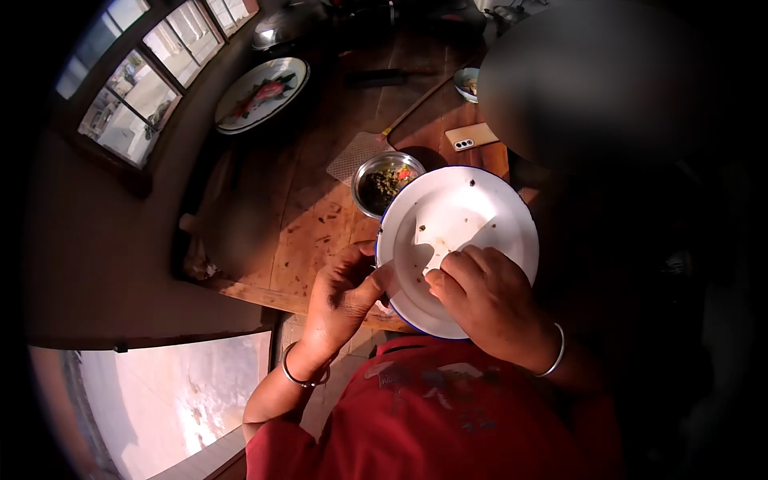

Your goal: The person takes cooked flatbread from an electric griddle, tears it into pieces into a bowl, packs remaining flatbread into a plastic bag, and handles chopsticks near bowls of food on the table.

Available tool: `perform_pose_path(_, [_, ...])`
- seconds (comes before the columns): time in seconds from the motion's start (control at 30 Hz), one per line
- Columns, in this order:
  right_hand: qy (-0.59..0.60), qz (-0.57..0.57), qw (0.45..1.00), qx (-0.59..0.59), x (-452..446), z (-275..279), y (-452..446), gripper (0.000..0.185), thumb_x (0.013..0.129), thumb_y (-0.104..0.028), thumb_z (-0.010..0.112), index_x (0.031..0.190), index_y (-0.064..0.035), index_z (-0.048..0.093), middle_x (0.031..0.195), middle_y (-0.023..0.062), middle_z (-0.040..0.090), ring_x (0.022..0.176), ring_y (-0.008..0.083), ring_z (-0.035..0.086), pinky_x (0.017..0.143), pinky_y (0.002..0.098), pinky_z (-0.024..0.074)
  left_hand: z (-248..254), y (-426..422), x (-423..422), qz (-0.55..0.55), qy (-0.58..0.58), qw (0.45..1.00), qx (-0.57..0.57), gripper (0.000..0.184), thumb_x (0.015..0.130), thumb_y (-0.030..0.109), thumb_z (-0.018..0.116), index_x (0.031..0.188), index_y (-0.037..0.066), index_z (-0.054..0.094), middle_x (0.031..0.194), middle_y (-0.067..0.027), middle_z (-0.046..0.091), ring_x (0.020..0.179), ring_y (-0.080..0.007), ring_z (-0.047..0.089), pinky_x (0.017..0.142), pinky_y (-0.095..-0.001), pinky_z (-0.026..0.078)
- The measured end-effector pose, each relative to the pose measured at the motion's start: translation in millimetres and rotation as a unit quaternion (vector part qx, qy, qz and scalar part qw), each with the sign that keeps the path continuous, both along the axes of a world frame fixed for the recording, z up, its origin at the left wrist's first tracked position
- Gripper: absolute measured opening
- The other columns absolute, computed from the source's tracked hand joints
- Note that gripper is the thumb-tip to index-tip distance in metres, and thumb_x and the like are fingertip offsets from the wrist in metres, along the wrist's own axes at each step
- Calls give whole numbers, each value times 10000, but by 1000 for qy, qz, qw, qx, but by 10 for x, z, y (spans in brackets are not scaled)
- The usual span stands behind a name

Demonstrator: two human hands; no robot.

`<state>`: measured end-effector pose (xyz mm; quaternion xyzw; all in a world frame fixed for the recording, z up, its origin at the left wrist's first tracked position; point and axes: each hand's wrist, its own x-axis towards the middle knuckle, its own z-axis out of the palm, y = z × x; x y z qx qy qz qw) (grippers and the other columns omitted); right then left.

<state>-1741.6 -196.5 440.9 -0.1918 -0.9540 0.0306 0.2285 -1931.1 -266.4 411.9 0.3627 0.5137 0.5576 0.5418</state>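
Observation:
A white enamel plate (pixel 502 192) with a blue rim is held tilted in front of me. Several small dark specks are scattered over its inside. My left hand (pixel 340 300) grips the plate's left edge, thumb on the inner side and fingers behind. Over the lower part of the plate, my right hand (pixel 488 300) has its fingers curled and pressed together; what they pinch, if anything, is too small to tell. Just beyond the plate's upper left edge stands a metal bowl (pixel 360 178) containing small greenish-yellow and dark pieces and something red.
On the wooden table (pixel 308 232) lie a fly swatter (pixel 358 158) and a gold phone (pixel 472 138). A small bowl (pixel 466 83), a dark flat object (pixel 376 78) and a flowered oval tray (pixel 264 94) are farther back. A large blurred patch covers the upper right.

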Motion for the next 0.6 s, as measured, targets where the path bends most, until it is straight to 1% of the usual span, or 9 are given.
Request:
perform_pose_path(0.03, [-23,5,1000,19,-7,-45,7,115,755,-117,597,838,-42,571,772,51,477,724,198,517,629,332,438,-30,-1,14,-6,4,1000,12,241,857,72,569,1072,-28,529,859,-36,595,707,-73,542,605,-210,465])
perform_pose_path(0.07, [-25,4,999,20,-15,-52,3,115,755,-117,597,838,-42,571,772,51,477,724,198,517,629,332,438,-26,-6,30,-7,2,1000,14,241,857,72,569,1072,-28,529,859,-36,595,707,-73,542,605,-210,465])
perform_pose_path(0.13, [-75,2,997,37,-35,-60,-18,107,727,-110,587,813,-48,571,755,46,469,712,187,512,623,313,440,-6,-16,60,-3,17,1000,-11,245,837,87,586,1054,-16,540,856,-45,599,728,-101,553,645,-237,465])
perform_pose_path(0.17, [-76,0,996,38,-44,-82,-26,107,727,-110,587,813,-48,571,755,46,469,712,187,512,623,313,440,-20,-17,67,-5,15,1000,-10,245,837,87,586,1054,-16,540,856,-45,599,728,-101,553,645,-237,465])
perform_pose_path(0.23, [-82,-4,995,52,-54,-130,-43,75,698,-104,572,755,-59,554,730,43,458,699,174,505,611,291,437,-63,-20,78,-11,6,1000,8,236,866,90,566,1068,-26,531,838,-29,595,678,-67,534,588,-205,455])
perform_pose_path(0.33, [-79,5,996,49,-66,-133,-51,57,685,-106,568,707,-69,531,715,42,456,695,164,500,597,277,430,-67,-23,102,-17,6,1000,10,231,867,92,564,1063,-26,533,833,-30,595,662,-68,533,581,-201,450])
perform_pose_path(0.47, [-85,1,995,49,-58,-127,-59,52,681,-95,564,699,-70,521,706,42,449,685,163,494,598,280,431,-88,-31,123,-20,14,1000,15,223,867,84,561,1058,-28,533,834,-33,597,658,-69,536,576,-199,447])
perform_pose_path(0.57, [-66,-14,997,36,9,-61,-36,94,663,-84,608,694,-66,521,709,46,463,659,167,510,570,283,426,-39,-47,115,-21,21,999,16,229,865,75,559,1066,-30,531,839,-38,600,662,-72,542,585,-203,449])
perform_pose_path(0.6, [25,21,998,-57,50,9,-38,97,685,-75,629,706,-59,536,714,51,489,643,165,520,558,283,423,-22,-59,110,-16,13,1000,13,236,863,68,559,1074,-32,530,838,-39,602,662,-73,543,590,-205,450])
